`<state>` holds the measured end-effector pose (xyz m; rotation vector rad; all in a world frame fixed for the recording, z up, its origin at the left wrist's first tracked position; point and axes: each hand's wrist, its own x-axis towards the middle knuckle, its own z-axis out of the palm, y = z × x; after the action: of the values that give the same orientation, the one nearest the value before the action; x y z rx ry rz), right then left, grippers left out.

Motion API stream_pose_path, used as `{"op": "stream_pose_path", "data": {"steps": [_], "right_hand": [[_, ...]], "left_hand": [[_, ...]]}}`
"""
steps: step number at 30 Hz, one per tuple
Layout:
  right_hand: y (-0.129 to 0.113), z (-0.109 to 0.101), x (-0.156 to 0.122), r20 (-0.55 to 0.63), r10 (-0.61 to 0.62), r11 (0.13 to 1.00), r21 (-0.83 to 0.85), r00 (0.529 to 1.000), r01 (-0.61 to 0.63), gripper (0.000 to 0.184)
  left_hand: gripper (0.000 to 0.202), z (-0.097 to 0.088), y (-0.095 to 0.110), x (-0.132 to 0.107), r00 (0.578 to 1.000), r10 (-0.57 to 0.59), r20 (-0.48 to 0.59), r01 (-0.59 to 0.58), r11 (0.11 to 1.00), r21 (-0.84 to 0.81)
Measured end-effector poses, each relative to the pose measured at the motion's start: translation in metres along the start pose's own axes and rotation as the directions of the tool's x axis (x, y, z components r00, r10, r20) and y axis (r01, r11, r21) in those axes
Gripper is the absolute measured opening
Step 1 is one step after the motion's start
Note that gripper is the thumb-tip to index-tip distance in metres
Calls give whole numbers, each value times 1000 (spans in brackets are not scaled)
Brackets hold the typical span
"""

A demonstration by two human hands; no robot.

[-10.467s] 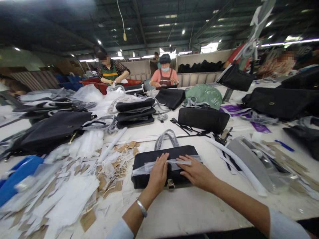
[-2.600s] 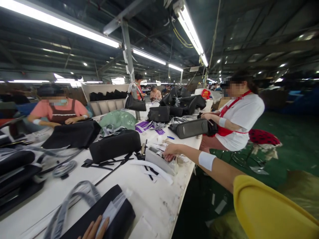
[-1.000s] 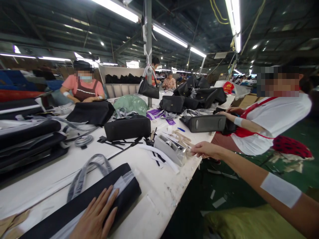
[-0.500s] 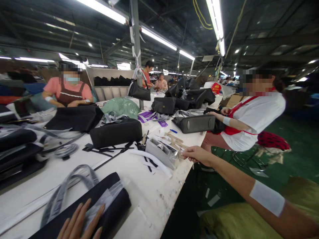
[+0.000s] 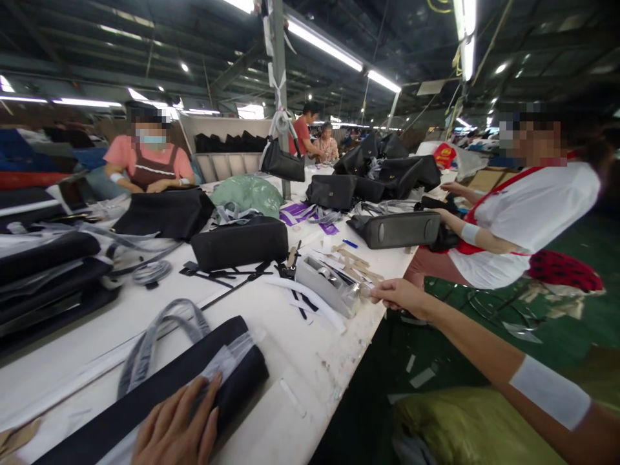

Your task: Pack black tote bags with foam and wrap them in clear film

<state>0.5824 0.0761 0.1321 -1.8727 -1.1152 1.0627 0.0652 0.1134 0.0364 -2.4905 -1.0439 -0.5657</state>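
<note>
My left hand [image 5: 181, 420] lies flat on a black handbag [image 5: 159, 387], fingers stretched out over a strip of clear plastic film [image 5: 227, 355]. The bag rests at the table's near edge, its grey wrapped handles [image 5: 159, 336] standing up behind it. At the right table edge, my right hand [image 5: 400, 296] has thumb and fingers pinched together at the front of a grey tape dispenser [image 5: 322, 284]. Between them and the dispenser is a short end of clear tape [image 5: 364, 292]. A curved white strip [image 5: 314, 300] and black straps [image 5: 303, 303] lie beside the dispenser.
On the white table [image 5: 300, 361] stand a black bag [image 5: 239, 244], a green plastic bundle [image 5: 247, 195] and a dark grey bag [image 5: 402, 229]. Stacked bags [image 5: 53, 284] sit at left. Co-workers sit across and at right. A yellowish sack [image 5: 460, 426] lies below right.
The view has swung slightly left, so most things sit farther right. My left hand shows more fully on the bag; my right hand stays pinched at the dispenser.
</note>
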Motion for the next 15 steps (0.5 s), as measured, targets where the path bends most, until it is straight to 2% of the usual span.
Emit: {"op": "stream_pose_path", "data": {"steps": [4,9,12,15], "right_hand": [[13,2,5,22,-19,1000,11,1000,19,45],[24,12,17,-26,-36,999,-21,999,35,52],[29,12,15,-56,-40,996,-87,998,35,55],[31,10,2,-31,-65,978,-203,997,57,54]], "left_hand": [[44,3,-3,-3,997,66,50,-68,997,34],[41,11,-6,-11,982,162,95,-160,987,-27],[39,3,3,-7,989,74,132,-64,995,-75],[45,-13,17,4,981,-105,161,121,988,-95]]}}
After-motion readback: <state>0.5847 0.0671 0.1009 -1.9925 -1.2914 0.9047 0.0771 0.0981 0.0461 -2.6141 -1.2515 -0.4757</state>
